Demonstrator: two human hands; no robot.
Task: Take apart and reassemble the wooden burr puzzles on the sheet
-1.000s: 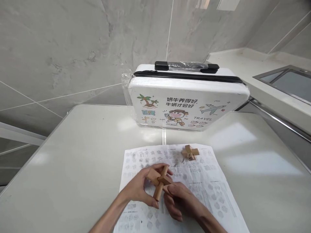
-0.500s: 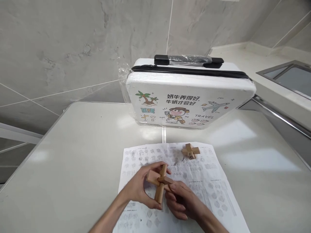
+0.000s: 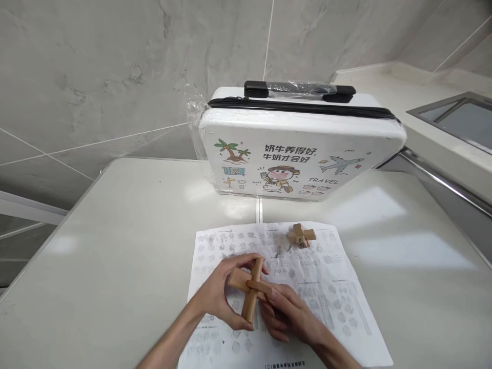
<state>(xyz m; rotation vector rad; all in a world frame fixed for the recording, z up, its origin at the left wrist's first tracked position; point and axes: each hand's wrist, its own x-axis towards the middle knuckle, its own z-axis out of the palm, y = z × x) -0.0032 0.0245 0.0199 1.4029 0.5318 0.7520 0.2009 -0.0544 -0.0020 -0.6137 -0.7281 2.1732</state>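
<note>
Both my hands hold a wooden cross (image 3: 251, 287) over the printed sheet (image 3: 319, 307).
My left hand (image 3: 221, 294) spans one bar end to end, thumb at its near tip, fingers around the far one; my right hand (image 3: 290, 307) has its grip closed on the right-side ends. Beyond, a smaller wooden cross (image 3: 301, 235) rests on the sheet, and a white case (image 3: 238, 130) stands on the desk (image 3: 134, 246).

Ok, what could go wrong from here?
If the left hand and right hand pull unevenly, a bar of the wooden cross might slip out and drop. The paper sheet looks loose under them; a snag could shift the second cross resting on it.
</note>
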